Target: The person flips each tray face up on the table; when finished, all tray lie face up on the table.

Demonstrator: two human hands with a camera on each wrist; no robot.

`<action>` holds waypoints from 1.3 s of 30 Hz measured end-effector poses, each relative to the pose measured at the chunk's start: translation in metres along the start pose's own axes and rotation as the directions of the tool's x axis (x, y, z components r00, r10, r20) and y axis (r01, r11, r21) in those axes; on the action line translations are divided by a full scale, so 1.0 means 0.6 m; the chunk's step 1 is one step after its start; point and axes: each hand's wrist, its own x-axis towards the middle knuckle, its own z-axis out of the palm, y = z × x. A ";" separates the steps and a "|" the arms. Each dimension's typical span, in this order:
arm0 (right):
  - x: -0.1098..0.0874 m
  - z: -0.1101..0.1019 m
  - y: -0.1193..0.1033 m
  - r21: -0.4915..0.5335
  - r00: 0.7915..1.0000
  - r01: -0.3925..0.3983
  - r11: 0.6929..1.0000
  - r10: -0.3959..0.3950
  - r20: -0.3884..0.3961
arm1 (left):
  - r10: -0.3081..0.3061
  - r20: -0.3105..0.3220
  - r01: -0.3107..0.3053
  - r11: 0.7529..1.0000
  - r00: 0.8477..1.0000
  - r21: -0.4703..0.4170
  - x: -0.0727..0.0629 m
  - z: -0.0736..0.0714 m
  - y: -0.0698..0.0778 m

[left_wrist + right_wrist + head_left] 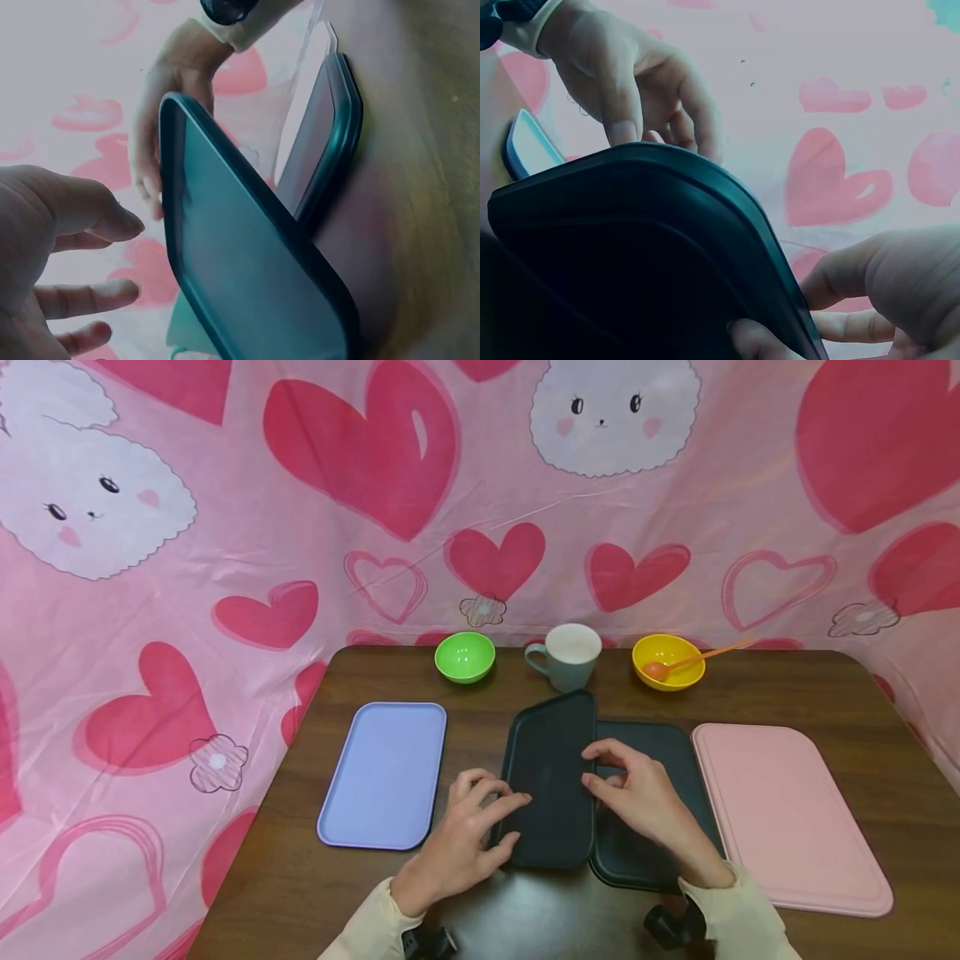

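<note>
A dark tray (551, 785) is tilted up from the table, its right edge raised. My right hand (637, 789) pinches that raised edge; in the right wrist view its thumb (757, 341) lies on the underside and its fingers are at the rim. Near the tray's left side is my left hand (472, 835), fingers spread and loosely bent. The left wrist view has these left fingers (90, 300) apart from the tray (240, 247). Partly beneath and to the right, a second dark tray (637, 852) lies flat, partly covered by my right hand and forearm.
A lavender tray (386, 777) lies left and a pink board (791, 818) right on the wooden table (277, 877). Along the back stand a green bowl (465, 657), a grey-blue mug (573, 660) and a yellow bowl (678, 681) holding an orange spoon (708, 654).
</note>
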 end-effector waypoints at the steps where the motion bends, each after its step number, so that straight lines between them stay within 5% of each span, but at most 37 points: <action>1: 0.000 0.000 0.001 0.005 1.000 -0.006 1.000 0.006 0.004 | -0.021 -0.001 0.021 1.000 1.000 -0.009 -0.002 0.000 -0.003; 8: 0.002 -0.001 0.014 0.043 0.999 -0.037 0.998 0.037 0.011 | -0.087 -0.032 0.086 0.996 0.996 -0.034 -0.009 0.007 -0.019; 22: 0.007 -0.006 0.032 0.131 0.998 -0.070 0.989 0.070 0.007 | -0.283 0.071 0.292 0.936 0.956 -0.198 -0.018 0.018 -0.042; 26: 0.008 -0.006 0.036 0.166 0.997 -0.074 0.983 0.074 0.007 | -0.326 0.116 0.345 0.902 0.938 -0.258 -0.021 0.022 -0.047; 32: 0.008 -0.006 0.040 0.201 0.997 -0.081 0.976 0.082 0.007 | -0.400 0.212 0.449 0.845 0.892 -0.292 -0.022 0.029 -0.053; 39: 0.010 -0.007 0.044 0.243 0.995 -0.098 0.965 0.096 0.019 | -0.431 0.281 0.501 0.823 0.858 -0.267 -0.022 0.040 -0.062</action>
